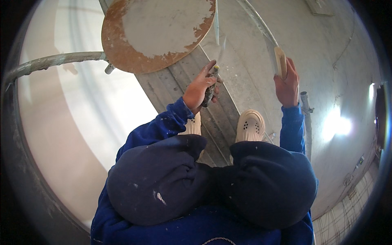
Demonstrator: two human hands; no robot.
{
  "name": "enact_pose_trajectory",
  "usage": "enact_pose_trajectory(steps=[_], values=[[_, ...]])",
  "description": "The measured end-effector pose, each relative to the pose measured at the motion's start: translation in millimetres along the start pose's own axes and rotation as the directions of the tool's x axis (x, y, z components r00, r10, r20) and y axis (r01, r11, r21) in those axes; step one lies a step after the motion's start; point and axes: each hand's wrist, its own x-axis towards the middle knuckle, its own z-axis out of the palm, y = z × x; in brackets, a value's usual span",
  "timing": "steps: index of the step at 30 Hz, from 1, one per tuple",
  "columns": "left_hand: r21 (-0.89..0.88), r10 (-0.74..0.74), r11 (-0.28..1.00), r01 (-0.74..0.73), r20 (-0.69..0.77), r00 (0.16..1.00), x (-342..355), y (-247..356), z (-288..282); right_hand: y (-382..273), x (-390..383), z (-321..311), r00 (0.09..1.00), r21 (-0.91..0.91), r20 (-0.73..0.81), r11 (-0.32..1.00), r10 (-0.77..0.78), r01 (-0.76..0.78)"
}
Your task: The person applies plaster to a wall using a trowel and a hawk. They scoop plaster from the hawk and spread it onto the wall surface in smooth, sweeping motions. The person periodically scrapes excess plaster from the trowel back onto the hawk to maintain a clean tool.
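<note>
My left hand [200, 87] is closed round the grimy dark handle [210, 93] of a tool with a yellow end; a thin pale blade seems to rise above it, though it is hard to make out. My right hand [288, 85] grips a pale wooden-handled tool [280, 61] with a narrow metal blade seen nearly edge-on. A round board [159, 65] with a tan rim and a pale smeared middle lies above my left hand. Below both hands my cream clogs [251, 124] rest on a grey metal plank [220, 151], and my bent knees fill the lower view.
Curved metal scaffold tubes [61, 59] run out left and at the upper right. An upright tube [307, 126] stands by my right arm. A pale wall [49, 130] spreads at the left. The grey floor [330, 49] lies at the right, beyond the plank, with bright glare on it.
</note>
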Motion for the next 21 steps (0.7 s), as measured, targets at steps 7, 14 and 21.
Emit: enact_pose_trajectory(steps=[7,14,21], values=[[-0.15,-0.043,0.987,0.05,0.05,0.998,1,3,2,-53,-32,17,0.937,0.04,0.181,0.954,-0.299,0.297],[-0.139,-0.108,0.983,0.124,0.117,0.987,-4,0,0,-56,-25,30,0.891,-0.035,0.239,0.914,-0.386,0.405],[-0.295,-0.064,0.946,0.137,0.244,0.968,0,0,-9,-10,22,13,0.959,-0.066,-0.039,0.958,-0.281,0.278]])
